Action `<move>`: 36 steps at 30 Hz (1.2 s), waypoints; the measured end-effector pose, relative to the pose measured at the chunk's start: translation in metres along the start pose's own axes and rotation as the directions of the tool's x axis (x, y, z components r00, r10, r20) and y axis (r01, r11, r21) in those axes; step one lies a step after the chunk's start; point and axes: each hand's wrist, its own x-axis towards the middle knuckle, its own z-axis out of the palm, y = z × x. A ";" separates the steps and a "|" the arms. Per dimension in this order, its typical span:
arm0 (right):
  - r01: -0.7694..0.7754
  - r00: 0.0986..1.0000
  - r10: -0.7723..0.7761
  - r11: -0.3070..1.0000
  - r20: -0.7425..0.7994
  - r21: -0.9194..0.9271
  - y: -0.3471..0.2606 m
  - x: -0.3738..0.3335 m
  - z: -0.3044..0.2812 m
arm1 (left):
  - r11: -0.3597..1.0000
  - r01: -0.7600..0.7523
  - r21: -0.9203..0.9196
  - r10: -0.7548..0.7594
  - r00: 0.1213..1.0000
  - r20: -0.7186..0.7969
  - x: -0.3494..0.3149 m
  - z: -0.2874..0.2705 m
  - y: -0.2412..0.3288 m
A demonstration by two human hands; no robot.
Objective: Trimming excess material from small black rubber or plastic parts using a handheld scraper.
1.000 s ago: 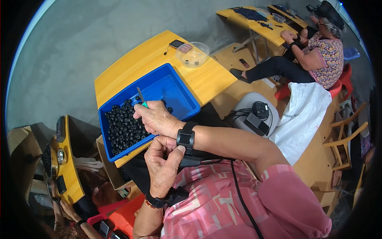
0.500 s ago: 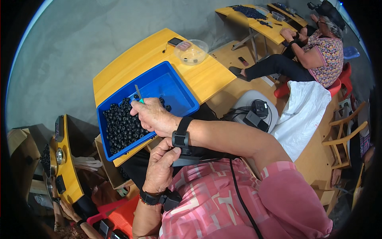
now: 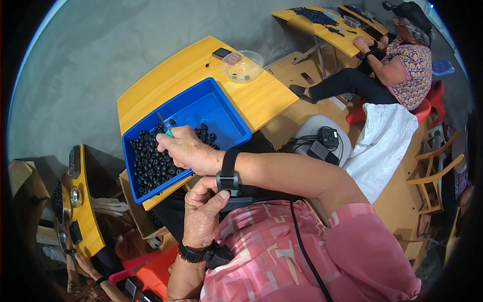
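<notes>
My right hand (image 3: 188, 151) is closed round the teal handle (image 3: 169, 133) of a small knife, whose narrow grey blade (image 3: 161, 121) points up and away over the blue tray (image 3: 229, 113). Black ring-like parts (image 3: 151, 163) lie heaped in the tray's left half, a few more beside my hand. Close under my right wrist, my left hand (image 3: 204, 206) is closed, thumb and fingers together next to the black wrist strap (image 3: 229, 171). What the left fingers hold, if anything, is hidden.
On the yellow table (image 3: 166, 83) stand a clear round bowl (image 3: 242, 66) and a dark device (image 3: 221, 53). To the right are a pale stool (image 3: 314, 128) with cables and a white sack (image 3: 380, 146). Co-workers sit far right and lower left.
My right hand has shifted slightly left with the knife, whose blade now leans further left. My left hand stays beneath the right wrist, nearly in place.
</notes>
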 end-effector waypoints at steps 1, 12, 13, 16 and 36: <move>0.026 1.000 -0.026 0.999 0.010 -0.048 0.000 0.000 0.002 | 0.999 -0.005 -0.034 0.006 1.000 0.024 -0.001 -0.001 -0.001; 0.093 0.996 -0.088 0.978 0.036 -0.188 -0.007 0.007 0.006 | 0.998 0.029 0.060 -0.029 1.000 0.003 0.004 -0.001 0.012; 0.037 0.999 -0.034 0.994 0.028 -0.100 -0.008 0.007 0.006 | 0.994 0.053 0.096 -0.054 0.998 0.012 0.005 0.001 0.016; -0.056 0.998 0.057 0.998 -0.025 0.033 -0.008 0.009 0.003 | 0.979 0.049 0.197 -0.067 0.994 0.088 0.011 -0.008 0.014; 0.332 0.941 -0.338 0.890 0.037 -0.311 -0.020 0.022 0.006 | 0.970 -0.044 0.239 0.028 0.997 0.072 0.020 -0.021 0.019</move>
